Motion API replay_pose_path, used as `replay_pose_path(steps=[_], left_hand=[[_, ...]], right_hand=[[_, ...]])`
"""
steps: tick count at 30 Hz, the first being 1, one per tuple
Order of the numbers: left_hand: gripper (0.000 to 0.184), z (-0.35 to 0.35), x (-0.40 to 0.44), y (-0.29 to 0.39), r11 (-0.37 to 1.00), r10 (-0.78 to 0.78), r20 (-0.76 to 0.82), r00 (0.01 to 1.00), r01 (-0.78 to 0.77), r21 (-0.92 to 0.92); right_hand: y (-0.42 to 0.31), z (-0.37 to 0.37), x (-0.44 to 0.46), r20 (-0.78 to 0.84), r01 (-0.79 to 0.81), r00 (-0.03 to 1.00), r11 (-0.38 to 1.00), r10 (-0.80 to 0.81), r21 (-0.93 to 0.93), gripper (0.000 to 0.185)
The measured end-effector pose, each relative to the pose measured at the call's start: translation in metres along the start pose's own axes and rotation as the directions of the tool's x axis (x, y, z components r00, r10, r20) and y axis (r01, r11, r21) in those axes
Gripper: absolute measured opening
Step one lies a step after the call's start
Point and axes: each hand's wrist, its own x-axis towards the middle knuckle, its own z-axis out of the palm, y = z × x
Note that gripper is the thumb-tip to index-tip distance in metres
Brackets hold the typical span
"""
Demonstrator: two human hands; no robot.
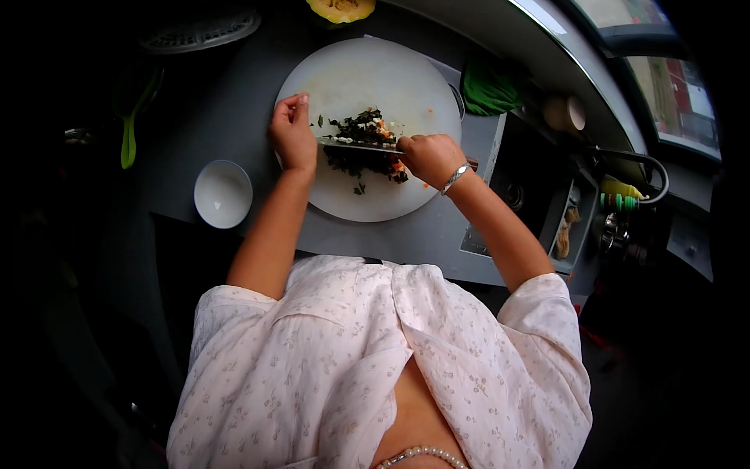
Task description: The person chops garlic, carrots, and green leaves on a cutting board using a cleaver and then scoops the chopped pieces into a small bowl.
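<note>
A round white cutting board [332, 74] lies on the grey counter in front of me. My right hand [431, 160] is wrapped round the handle of a knife [358, 145], whose blade points left across a pile of chopped dark greens [361, 123]. White and orange bits are mixed into the pile, and some pieces lie loose on the board. At the board's left edge is my left hand [295, 131], near the blade's tip. Its fingers are curled and pressed together; I cannot make out anything in them.
A white bowl [223, 194] stands left of the board. Further left lies a bright green utensil [129, 141]. A cut yellow squash [341, 9] is at the back. To the right are a green cloth [490, 86], a sink [525, 168] and a curved faucet [660, 170].
</note>
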Motion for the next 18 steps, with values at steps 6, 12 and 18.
replay_pose_path(steps=[6, 12, 18], left_hand=[[0.013, 0.003, -0.009, 0.01, 0.999, 0.037, 0.016, 0.999, -0.037, 0.037], [0.013, -0.009, -0.013, 0.026, 0.996, -0.081, 0.056, 0.995, 0.083, -0.027], [0.014, -0.007, -0.023, -0.001, 0.998, -0.06, 0.049, 0.997, 0.058, 0.039]], right_hand=[[0.01, 0.018, -0.002, -0.097, 0.026, 0.995, 0.998, -0.02, 0.062, 0.015], [-0.015, -0.03, -0.024, -0.024, 0.006, 1.0, 1.0, -0.005, 0.028, 0.015], [-0.009, 0.009, -0.027, 0.054, -0.01, 0.999, 1.0, 0.011, -0.017, 0.011]])
